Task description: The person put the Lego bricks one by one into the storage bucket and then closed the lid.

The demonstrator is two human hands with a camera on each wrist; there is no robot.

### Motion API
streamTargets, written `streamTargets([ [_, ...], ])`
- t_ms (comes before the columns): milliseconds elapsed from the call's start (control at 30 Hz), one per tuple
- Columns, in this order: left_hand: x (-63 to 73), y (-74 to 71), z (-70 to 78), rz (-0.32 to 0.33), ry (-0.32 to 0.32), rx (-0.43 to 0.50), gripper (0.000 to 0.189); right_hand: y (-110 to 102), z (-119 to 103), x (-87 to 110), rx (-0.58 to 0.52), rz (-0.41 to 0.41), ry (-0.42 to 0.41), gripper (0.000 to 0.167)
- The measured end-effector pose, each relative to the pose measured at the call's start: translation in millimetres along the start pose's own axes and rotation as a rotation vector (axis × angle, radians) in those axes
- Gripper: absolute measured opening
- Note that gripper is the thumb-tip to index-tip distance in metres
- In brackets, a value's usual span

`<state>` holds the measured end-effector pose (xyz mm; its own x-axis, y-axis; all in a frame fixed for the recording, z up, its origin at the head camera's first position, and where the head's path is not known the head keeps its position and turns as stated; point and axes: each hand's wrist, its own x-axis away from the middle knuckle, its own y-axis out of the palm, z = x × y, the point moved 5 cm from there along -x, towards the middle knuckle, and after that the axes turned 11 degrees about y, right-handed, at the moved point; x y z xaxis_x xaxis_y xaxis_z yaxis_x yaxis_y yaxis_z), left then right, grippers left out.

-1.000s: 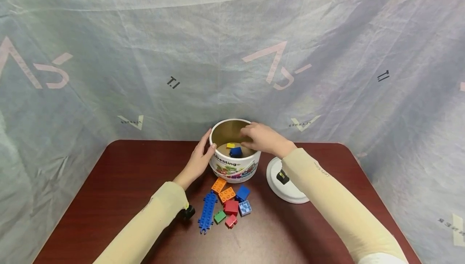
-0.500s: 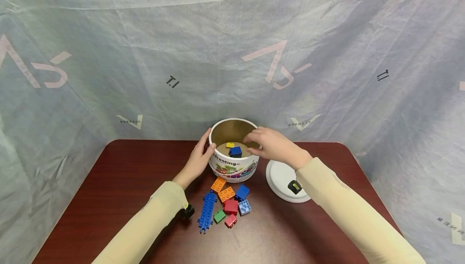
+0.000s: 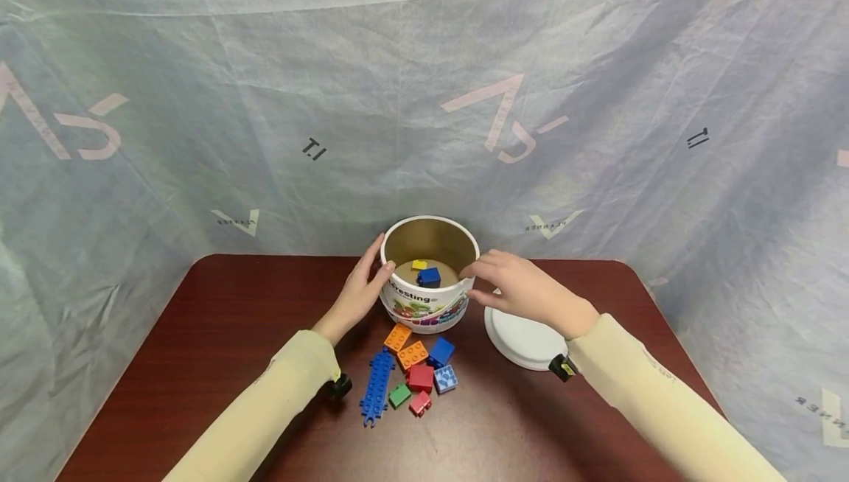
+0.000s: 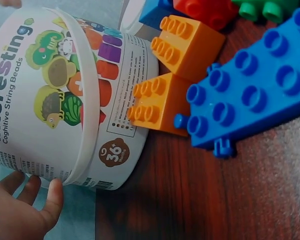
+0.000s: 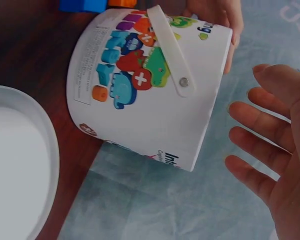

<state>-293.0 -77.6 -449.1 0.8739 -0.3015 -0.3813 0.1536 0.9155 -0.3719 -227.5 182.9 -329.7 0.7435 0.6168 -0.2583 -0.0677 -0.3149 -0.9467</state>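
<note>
A white bucket (image 3: 424, 309) with printed pictures stands upright near the table's back edge, its top uncovered. Inside lie a blue brick (image 3: 429, 277) and a yellow brick (image 3: 419, 265). My left hand (image 3: 358, 292) rests against the bucket's left side; fingertips (image 4: 52, 197) touch the wall in the left wrist view. At the bucket's right rim is my right hand (image 3: 514, 283), holding nothing. In the right wrist view its loosely bent fingers (image 5: 262, 122) are apart from the bucket.
In front of the bucket lie a long blue base piece (image 3: 378, 386), orange bricks (image 3: 413, 354), a blue brick (image 3: 441, 351), a red brick (image 3: 420, 377), a patterned light-blue brick (image 3: 445, 378) and a green brick (image 3: 399, 395). A white lid (image 3: 520, 338) lies to the right.
My right hand has come out of the bucket, moving right and toward me to its outer rim. The left hand has stayed on the bucket's side. The bricks lie as before.
</note>
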Motion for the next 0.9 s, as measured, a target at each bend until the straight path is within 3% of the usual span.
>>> streamTargets([
  [233,-0.8,0.7,-0.5,0.002,0.004,0.004,0.067,7.3,-4.3,20.3,-0.005,0.001,0.009,0.035],
  [367,0.0,0.6,-1.8,0.011,-0.002,0.022,0.067,19.4,-10.2,32.5,-0.027,0.004,-0.020,0.033],
  [567,-1.5,-0.5,-2.7,0.030,0.011,0.066,0.068,48.3,-15.6,47.4,-0.070,-0.010,-0.052,0.030],
  [900,1.6,2.2,-5.1,0.029,0.004,0.096,0.068,101.6,-18.4,65.4,-0.143,-0.111,-0.044,0.025],
])
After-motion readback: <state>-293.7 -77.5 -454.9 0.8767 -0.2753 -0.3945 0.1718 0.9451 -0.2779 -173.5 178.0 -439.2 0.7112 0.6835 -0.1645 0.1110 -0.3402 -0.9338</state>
